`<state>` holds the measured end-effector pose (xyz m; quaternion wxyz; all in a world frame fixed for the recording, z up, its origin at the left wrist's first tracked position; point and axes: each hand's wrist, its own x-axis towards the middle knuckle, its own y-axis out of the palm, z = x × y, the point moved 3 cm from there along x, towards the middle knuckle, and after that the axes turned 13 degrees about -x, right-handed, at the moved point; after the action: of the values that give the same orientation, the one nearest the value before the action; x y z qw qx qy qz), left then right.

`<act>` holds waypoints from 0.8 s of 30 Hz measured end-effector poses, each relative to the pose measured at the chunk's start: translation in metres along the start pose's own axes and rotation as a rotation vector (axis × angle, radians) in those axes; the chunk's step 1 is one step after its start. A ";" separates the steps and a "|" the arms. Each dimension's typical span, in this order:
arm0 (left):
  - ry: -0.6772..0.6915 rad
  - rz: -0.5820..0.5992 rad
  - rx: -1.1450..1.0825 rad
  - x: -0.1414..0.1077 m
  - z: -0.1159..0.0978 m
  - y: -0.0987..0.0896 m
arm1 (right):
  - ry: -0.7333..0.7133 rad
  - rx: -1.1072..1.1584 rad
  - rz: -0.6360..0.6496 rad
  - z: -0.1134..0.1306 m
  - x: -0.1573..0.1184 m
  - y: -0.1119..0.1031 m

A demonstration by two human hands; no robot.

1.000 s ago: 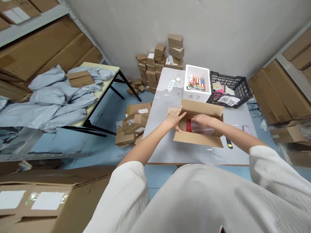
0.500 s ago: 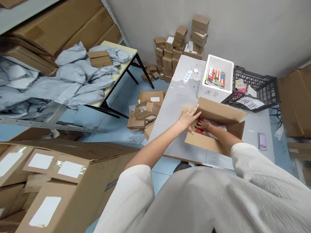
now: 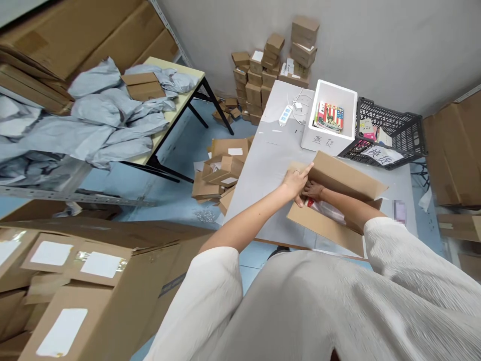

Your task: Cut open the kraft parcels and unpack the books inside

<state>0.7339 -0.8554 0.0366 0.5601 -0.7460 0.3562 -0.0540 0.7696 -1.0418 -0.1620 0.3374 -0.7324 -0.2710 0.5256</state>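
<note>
An open cardboard box (image 3: pixel 326 228) sits on the grey table with its long flaps spread outward. My left hand (image 3: pixel 295 184) grips the box's left end, thumb low on the inner side and fingers along the top edge. Inside the box is my right hand (image 3: pixel 313 191), its fingers apart and reaching to the left end wall, close to my left hand. Below it a bit of a red item (image 3: pixel 310 202) shows, beside a pale, glossy wrapped item (image 3: pixel 330 211). The right fingertips are partly hidden.
Behind the box stand a white foam box (image 3: pixel 326 142) of books and a black crate (image 3: pixel 404 135). A power strip (image 3: pixel 285 115) lies at the table's far left. Stacked cartons (image 3: pixel 255 93), grey mailing bags (image 3: pixel 101 110) and a large carton (image 3: pixel 150 291) surround the table.
My right hand has slid left inside the box, covering more of the red item. My left fingers have drawn closer together on the box end. The view has shifted slightly.
</note>
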 end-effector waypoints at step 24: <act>0.006 0.014 0.037 -0.010 -0.005 -0.004 | -0.018 -0.038 0.120 0.013 -0.011 -0.008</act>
<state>0.7258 -0.8528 0.0449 0.5730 -0.7328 0.3623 -0.0590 0.7537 -1.0427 -0.1524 0.2888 -0.7487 -0.2394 0.5465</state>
